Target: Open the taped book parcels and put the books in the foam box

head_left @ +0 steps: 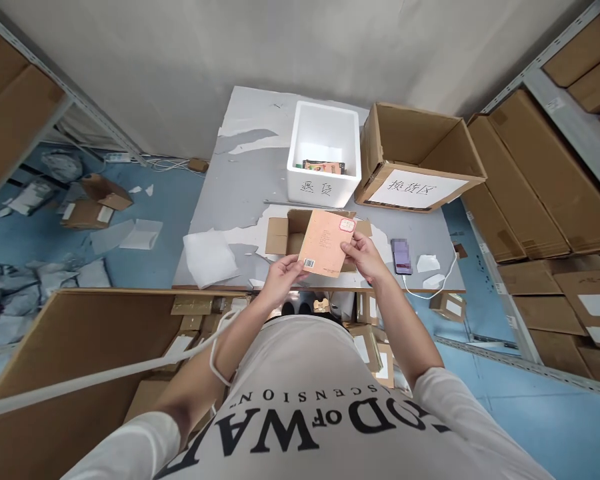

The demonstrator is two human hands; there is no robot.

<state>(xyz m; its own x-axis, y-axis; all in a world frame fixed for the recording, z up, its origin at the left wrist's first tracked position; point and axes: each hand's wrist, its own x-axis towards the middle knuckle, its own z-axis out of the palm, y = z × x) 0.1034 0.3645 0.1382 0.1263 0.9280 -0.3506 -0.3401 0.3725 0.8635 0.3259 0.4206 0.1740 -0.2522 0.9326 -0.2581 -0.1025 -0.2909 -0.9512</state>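
In the head view, a tan paperback book with a barcode on its back cover is held above the near edge of the grey table, over a small open cardboard box. The book's lower left corner is gripped by the left hand, fingers clamped on it, and its right edge is pinched by the right hand. A white foam box and a larger labelled carton are seen further back, and a phone lies just right of the hands
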